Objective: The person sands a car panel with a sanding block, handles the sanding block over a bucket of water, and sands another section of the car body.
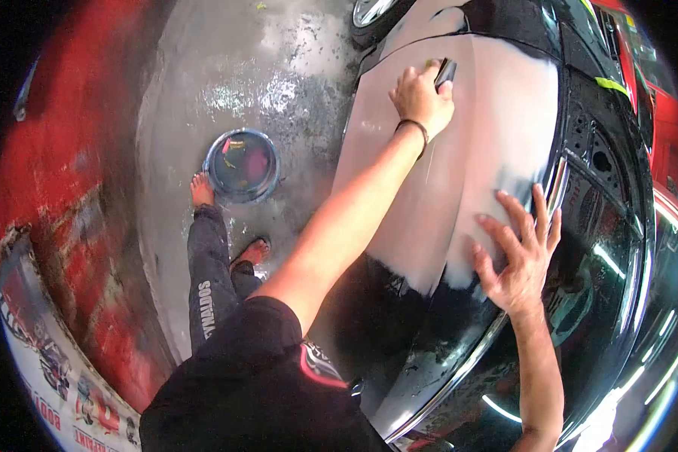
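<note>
My left hand [423, 96], with a dark band at the wrist, is closed around a small dark sanding block [446, 73]. It presses near the top of a pale, dull patch [407, 166] on a black car's side panel. The block's underside is hidden against the panel. Fingers spread, my right hand [521, 252] rests on the glossy black and pale bodywork beside the bright trim strip [557, 188]. Nothing shows in that hand.
A round bucket of liquid [242, 166] with pink and yellow bits stands on the wet grey floor [279, 68], close to my bare foot [201, 188]. A car wheel [371, 13] is at the top. Red-stained flooring [75, 211] and a printed banner [53, 369] lie to the left.
</note>
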A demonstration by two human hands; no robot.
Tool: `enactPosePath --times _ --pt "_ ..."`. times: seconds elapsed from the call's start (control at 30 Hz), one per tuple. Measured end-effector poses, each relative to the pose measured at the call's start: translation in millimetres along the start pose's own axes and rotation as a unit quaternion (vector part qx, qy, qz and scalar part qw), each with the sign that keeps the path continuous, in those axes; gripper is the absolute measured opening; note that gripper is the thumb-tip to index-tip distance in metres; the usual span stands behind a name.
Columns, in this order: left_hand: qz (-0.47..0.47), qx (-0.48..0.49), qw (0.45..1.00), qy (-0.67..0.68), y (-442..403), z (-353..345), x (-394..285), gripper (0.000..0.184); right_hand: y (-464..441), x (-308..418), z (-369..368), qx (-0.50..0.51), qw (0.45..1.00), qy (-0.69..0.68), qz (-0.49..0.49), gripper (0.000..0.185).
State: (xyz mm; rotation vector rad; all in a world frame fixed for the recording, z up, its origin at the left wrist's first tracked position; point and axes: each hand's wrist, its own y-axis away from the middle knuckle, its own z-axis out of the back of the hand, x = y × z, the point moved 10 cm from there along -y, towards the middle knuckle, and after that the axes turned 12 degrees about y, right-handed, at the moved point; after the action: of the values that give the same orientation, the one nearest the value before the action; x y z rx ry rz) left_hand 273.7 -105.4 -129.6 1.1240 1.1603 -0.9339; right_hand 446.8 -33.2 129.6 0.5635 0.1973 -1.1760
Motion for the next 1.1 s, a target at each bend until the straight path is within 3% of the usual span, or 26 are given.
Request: enactPosePath --times 0.1,0.13,0.17,0.23,0.27,0.3,0.4,0.47,0.57,0.63,0.73,0.8,0.93,1.03,1.1 --pt "-0.029 0.028 0.999 0.008 90 28 -3 0.049 1 3 1 -0.022 1.000 0.008 0.014 0.035" --pt "-0.032 0.043 0.996 0.076 150 46 -3 0.055 2 4 2 -0.021 1.000 0.009 0.014 0.035" --pt "-0.010 0.099 0.993 0.072 216 65 -1 0.059 1 5 2 -0.024 1.000 0.011 0.015 0.035" --pt "-0.022 0.116 0.991 0.062 326 105 1 0.076 2 6 1 -0.017 0.999 0.026 0.011 0.037" --pt "-0.005 0.126 0.989 0.079 363 116 5 0.086 4 8 1 -0.019 0.999 0.025 0.013 0.037" --pt "-0.012 0.127 0.989 0.076 373 121 4 0.082 3 8 0 -0.024 0.999 0.025 0.014 0.038" --pt "-0.044 0.116 0.991 0.050 297 98 16 0.072 4 5 -3 -0.033 0.999 0.033 0.025 0.037" --pt "-0.046 0.035 0.998 0.037 206 69 53 0.061 6 6 -6 -0.031 0.998 0.037 0.031 0.037" --pt "0.035 0.044 0.998 0.036 135 49 95 0.055 8 5 -7 -0.039 0.998 0.026 0.036 0.037" --pt "0.017 0.036 0.999 0.037 164 54 101 0.055 8 5 -5 -0.037 0.998 0.031 0.036 0.037" --pt "-0.038 0.092 0.994 0.035 317 106 48 0.073 8 6 -6 -0.030 0.998 0.031 0.039 0.037" --pt "0.001 0.112 0.993 0.046 374 130 43 0.065 6 8 -4 -0.021 0.999 0.026 0.040 0.036" --pt "-0.022 0.078 0.996 0.040 293 109 92 0.064 4 8 -7 -0.004 0.999 0.022 0.047 0.034" --pt "0.137 0.069 0.988 0.028 202 69 198 0.055 2 8 -9 -0.003 0.999 0.024 0.043 0.035" --pt "0.201 0.060 0.978 0.016 175 64 231 0.053 1 13 -9 0.003 0.999 0.024 0.040 0.034"
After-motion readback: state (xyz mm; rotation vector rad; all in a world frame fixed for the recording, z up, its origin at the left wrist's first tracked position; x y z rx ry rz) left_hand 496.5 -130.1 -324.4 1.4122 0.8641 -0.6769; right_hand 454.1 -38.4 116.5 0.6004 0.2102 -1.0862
